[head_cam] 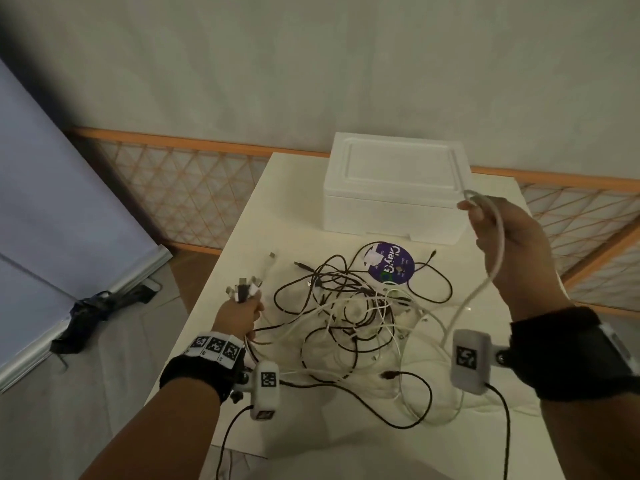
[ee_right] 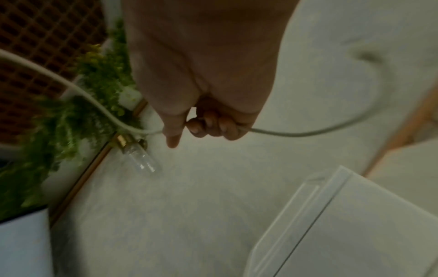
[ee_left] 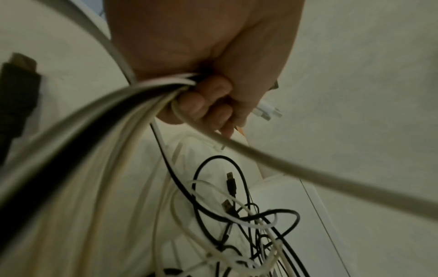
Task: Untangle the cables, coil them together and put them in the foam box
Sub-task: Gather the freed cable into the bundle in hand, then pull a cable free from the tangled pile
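1. On the tabletop [head_cam: 298,188] lie one tangle of black and white cables [head_cam: 360,313], too knotted to count, one foam box [head_cam: 394,188] and one purple disc [head_cam: 390,262].
2. One left hand [head_cam: 239,315] is clenched round a bundle of cable ends, the plugs [head_cam: 244,287] pointing up and away.
3. One right hand [head_cam: 509,233] pinches a single white cable [head_cam: 498,237], raised beside the box; it hangs down toward the tangle.
4. Lid on, the box hides its contents; no cable lies on it.
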A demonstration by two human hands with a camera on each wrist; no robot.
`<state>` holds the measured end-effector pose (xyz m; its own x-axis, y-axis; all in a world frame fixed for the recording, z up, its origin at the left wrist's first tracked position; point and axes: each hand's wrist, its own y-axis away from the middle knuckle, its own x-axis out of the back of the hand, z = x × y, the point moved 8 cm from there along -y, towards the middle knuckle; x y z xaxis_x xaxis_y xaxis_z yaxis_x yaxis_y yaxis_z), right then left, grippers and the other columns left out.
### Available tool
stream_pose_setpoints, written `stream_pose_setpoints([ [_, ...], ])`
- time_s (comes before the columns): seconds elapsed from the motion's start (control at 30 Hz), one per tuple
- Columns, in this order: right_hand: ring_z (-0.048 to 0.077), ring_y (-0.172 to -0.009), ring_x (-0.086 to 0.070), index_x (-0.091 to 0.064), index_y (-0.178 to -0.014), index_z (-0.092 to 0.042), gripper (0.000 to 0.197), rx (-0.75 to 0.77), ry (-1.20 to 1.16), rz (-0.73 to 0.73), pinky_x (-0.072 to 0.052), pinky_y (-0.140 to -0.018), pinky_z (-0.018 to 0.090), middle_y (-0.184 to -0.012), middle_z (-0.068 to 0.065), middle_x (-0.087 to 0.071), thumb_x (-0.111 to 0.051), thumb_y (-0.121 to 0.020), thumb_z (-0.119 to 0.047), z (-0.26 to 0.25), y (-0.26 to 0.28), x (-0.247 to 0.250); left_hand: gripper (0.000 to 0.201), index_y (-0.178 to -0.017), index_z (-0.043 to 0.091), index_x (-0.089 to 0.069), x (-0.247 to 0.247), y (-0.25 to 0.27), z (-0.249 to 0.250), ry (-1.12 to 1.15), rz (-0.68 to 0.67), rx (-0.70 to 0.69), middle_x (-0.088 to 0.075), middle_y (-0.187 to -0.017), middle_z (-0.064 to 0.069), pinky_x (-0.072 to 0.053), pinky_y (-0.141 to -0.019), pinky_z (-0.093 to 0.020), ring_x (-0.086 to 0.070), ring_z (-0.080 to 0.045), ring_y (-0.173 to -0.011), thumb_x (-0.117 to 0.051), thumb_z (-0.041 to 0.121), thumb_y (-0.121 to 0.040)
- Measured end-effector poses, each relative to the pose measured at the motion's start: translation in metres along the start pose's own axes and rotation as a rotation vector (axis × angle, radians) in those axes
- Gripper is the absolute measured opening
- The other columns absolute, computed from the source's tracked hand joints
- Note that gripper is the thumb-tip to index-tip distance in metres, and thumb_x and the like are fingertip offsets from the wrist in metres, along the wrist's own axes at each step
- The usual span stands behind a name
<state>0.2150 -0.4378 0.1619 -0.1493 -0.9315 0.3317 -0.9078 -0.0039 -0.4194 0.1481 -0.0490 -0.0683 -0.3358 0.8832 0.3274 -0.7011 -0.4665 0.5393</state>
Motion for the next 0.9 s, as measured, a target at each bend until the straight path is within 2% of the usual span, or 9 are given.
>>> stream_pose_setpoints([
  [0.1, 0.007, -0.089, -0.060, -0.069, -0.083, -0.036, 0.017, -0.143, 0.182, 0.003, -0.043, -0.083, 0.026, -0.088, -0.014, -0.067, -0.061, -0.088, -0.022, 0.019, 0.008, 0.005, 0.039, -0.066, 0.007, -0.056, -0.003, 0.007, 0.008, 0.098, -0.047, -0.014, -0.042, -0.054, -0.003, -0.034, -0.045, -0.027, -0.036, -0.017, -0.043, -0.056, 0.035, -0.094],
  [0.2, 0.026, -0.096, -0.060, -0.072, -0.090, -0.023, 0.018, -0.391, 0.878, -0.124, -0.044, -0.089, 0.036, -0.102, 0.002, -0.066, -0.057, -0.082, -0.030, 0.052, 0.022, 0.024, 0.040, -0.061, 0.015, -0.045, -0.004, 0.021, 0.024, 0.259, -0.079, -0.020, -0.037, -0.049, 0.001, -0.033, -0.045, -0.027, -0.031, -0.013, -0.042, -0.059, 0.035, -0.092],
  [0.27, 0.030, -0.103, -0.059, -0.071, -0.103, -0.018, 0.027, -0.371, 1.056, -0.165, -0.043, -0.097, 0.044, -0.117, 0.006, -0.064, -0.062, -0.078, -0.022, 0.050, 0.028, 0.020, 0.041, -0.060, 0.019, -0.039, -0.007, 0.033, 0.033, 0.377, -0.143, -0.026, -0.031, -0.045, 0.004, -0.032, -0.044, -0.027, -0.026, -0.010, -0.038, -0.058, 0.033, -0.093],
  [0.33, 0.028, -0.110, -0.057, -0.069, -0.112, -0.014, 0.035, -0.242, 0.873, -0.191, -0.038, -0.104, 0.034, -0.122, 0.008, -0.061, -0.066, -0.077, -0.018, 0.025, 0.034, -0.017, 0.043, -0.060, 0.019, -0.036, -0.013, 0.049, 0.045, 0.456, -0.223, -0.052, -0.028, -0.046, 0.004, -0.033, -0.042, -0.026, -0.025, -0.010, -0.037, -0.057, 0.033, -0.094],
  [0.43, 0.014, -0.129, -0.043, -0.045, -0.138, -0.022, 0.069, -0.163, 0.552, -0.656, -0.027, -0.105, 0.022, -0.139, -0.004, -0.049, -0.069, -0.078, -0.046, -0.016, 0.078, -0.137, 0.047, -0.057, 0.018, -0.031, -0.029, 0.075, 0.063, 0.541, -0.356, -0.088, -0.025, -0.048, 0.001, -0.034, -0.042, -0.024, -0.025, -0.011, -0.039, -0.053, 0.035, -0.095],
  [0.53, 0.020, -0.109, -0.058, -0.033, -0.134, -0.020, 0.074, -0.246, 0.399, -0.986, -0.047, -0.091, 0.032, -0.123, 0.001, -0.059, -0.071, -0.075, -0.043, -0.020, 0.129, -0.226, 0.049, -0.053, 0.017, -0.034, -0.035, 0.095, 0.079, 0.630, -0.431, -0.146, -0.031, -0.048, -0.001, -0.033, -0.049, -0.027, -0.031, -0.013, -0.043, -0.052, 0.037, -0.094],
  [0.6, 0.027, -0.090, -0.062, -0.039, -0.118, -0.018, 0.045, -0.208, 0.460, -0.949, -0.047, -0.071, 0.033, -0.101, 0.007, -0.064, -0.062, -0.081, -0.029, -0.010, 0.136, -0.242, 0.048, -0.051, 0.017, -0.038, -0.024, 0.097, 0.081, 0.724, -0.468, -0.161, -0.033, -0.046, -0.001, -0.036, -0.052, -0.028, -0.035, -0.015, -0.043, -0.053, 0.041, -0.090],
  [0.7, 0.029, -0.090, -0.062, -0.049, -0.111, -0.024, 0.023, 0.020, 0.823, -0.966, -0.048, -0.071, 0.036, -0.097, 0.006, -0.065, -0.047, -0.089, -0.028, 0.009, 0.143, -0.226, 0.050, -0.050, 0.020, -0.037, 0.010, 0.085, 0.066, 0.891, -0.491, -0.133, -0.028, -0.044, 0.005, -0.034, -0.044, -0.023, -0.029, -0.011, -0.038, -0.046, 0.046, -0.092],
  [0.9, 0.018, -0.085, -0.064, -0.052, -0.106, -0.030, 0.026, -0.051, 1.076, -0.865, -0.048, -0.069, 0.030, -0.091, -0.004, -0.066, -0.036, -0.095, -0.049, 0.055, 0.161, -0.146, 0.053, -0.048, 0.022, -0.031, 0.066, 0.066, 0.002, 1.004, -0.377, -0.016, -0.021, -0.041, 0.008, -0.021, -0.038, -0.021, -0.020, -0.007, -0.032, -0.044, 0.049, -0.093],
])
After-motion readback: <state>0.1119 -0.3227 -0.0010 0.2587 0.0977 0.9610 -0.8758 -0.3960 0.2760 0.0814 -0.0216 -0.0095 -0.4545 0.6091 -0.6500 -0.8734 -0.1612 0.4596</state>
